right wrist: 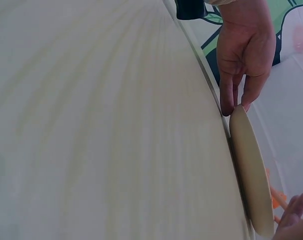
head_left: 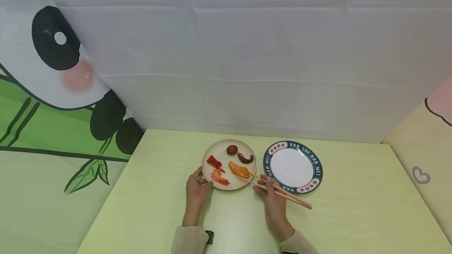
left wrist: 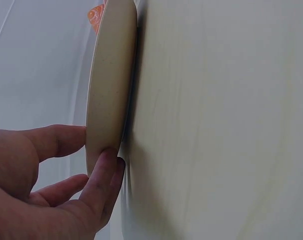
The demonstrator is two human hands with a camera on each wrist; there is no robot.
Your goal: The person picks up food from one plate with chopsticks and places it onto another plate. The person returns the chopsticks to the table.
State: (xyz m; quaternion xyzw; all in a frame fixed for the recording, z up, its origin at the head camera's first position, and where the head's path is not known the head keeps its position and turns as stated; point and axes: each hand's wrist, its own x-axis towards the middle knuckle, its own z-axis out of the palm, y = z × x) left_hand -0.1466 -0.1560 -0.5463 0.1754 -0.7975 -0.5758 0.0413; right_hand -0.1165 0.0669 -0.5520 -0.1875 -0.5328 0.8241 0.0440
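My left hand [head_left: 197, 191] holds the left rim of a beige plate [head_left: 220, 147], thumb and fingers at its edge in the left wrist view. My right hand [head_left: 274, 202] grips a pair of wooden chopsticks [head_left: 296, 199]. Their tips meet the right end of an orange food slice with pale streaks [head_left: 238, 170], which is on the plate. Around it on the plate lie a shrimp [head_left: 220, 177], a red food piece [head_left: 214, 162], a round brown mushroom-like piece [head_left: 232, 150] and a dark curved piece [head_left: 245, 158]. In the right wrist view, the plate's side [right wrist: 249, 170] hides most of the slice.
A white plate with a dark green lettered rim [head_left: 319, 169] stands right of the beige one, close beside my right hand. Both plates are on a pale yellow-green table [head_left: 356, 207]. A white sheet [head_left: 247, 101] rises behind the table's far edge, with a printed cartoon panel [head_left: 53, 128] at left.
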